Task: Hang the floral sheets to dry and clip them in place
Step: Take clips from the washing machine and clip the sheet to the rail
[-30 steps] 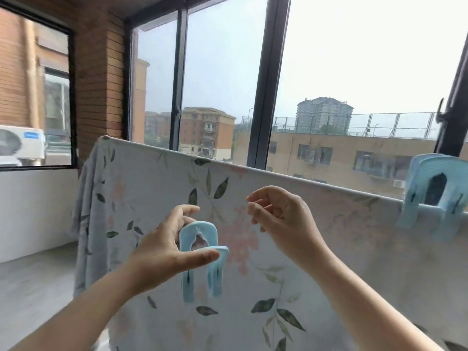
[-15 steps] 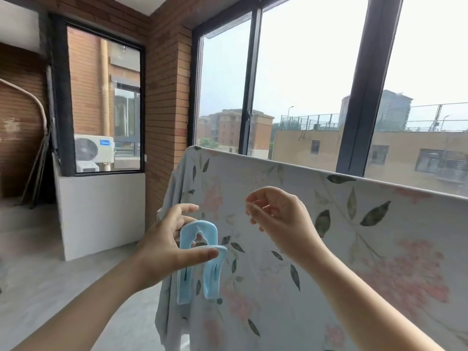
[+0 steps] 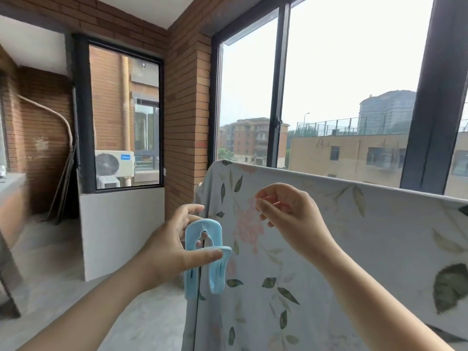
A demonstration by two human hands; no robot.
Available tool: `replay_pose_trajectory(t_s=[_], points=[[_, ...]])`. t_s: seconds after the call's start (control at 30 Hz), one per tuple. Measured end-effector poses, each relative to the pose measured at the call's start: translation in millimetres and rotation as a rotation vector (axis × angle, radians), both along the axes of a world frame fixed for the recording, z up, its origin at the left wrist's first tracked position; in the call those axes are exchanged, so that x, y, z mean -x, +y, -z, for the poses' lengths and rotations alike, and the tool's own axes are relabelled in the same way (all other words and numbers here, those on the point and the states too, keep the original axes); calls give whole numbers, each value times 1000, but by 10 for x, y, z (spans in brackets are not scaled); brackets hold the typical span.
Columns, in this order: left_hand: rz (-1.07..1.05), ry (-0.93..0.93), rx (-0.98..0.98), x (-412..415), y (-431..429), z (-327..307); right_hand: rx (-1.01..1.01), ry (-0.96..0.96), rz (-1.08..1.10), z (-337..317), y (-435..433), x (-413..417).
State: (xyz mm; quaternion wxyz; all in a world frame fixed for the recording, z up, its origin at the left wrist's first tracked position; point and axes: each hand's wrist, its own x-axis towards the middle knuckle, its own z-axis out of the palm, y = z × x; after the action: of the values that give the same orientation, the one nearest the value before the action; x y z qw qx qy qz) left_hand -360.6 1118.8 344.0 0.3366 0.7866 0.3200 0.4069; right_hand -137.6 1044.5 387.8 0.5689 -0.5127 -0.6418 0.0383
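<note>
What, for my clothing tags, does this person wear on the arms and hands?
Nothing visible. The left hand and right hand are bare: no gloves, rings, watch or bracelet, and no sleeve shows on either arm down to the frame edge.

No text can be read. The one label is a blue sticker (image 3: 127,156) on the air conditioner (image 3: 111,165) outside the window (image 3: 111,97), middle left of the frame; its print is too small to make out.

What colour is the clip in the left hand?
The clip is light blue; head view shows it best.
</note>
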Motion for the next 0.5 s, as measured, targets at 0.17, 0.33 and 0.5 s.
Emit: replay_pose_trajectory(t_s=[0.17, 0.33, 0.5], points=[[39, 43, -38, 154, 700, 18, 30, 1, 36, 40, 572, 142], [123, 63, -70, 352, 1563, 46, 30, 5, 148, 103, 1207, 417], [245, 71, -110, 466, 2395, -93, 34, 32, 306, 41, 1759, 665]])
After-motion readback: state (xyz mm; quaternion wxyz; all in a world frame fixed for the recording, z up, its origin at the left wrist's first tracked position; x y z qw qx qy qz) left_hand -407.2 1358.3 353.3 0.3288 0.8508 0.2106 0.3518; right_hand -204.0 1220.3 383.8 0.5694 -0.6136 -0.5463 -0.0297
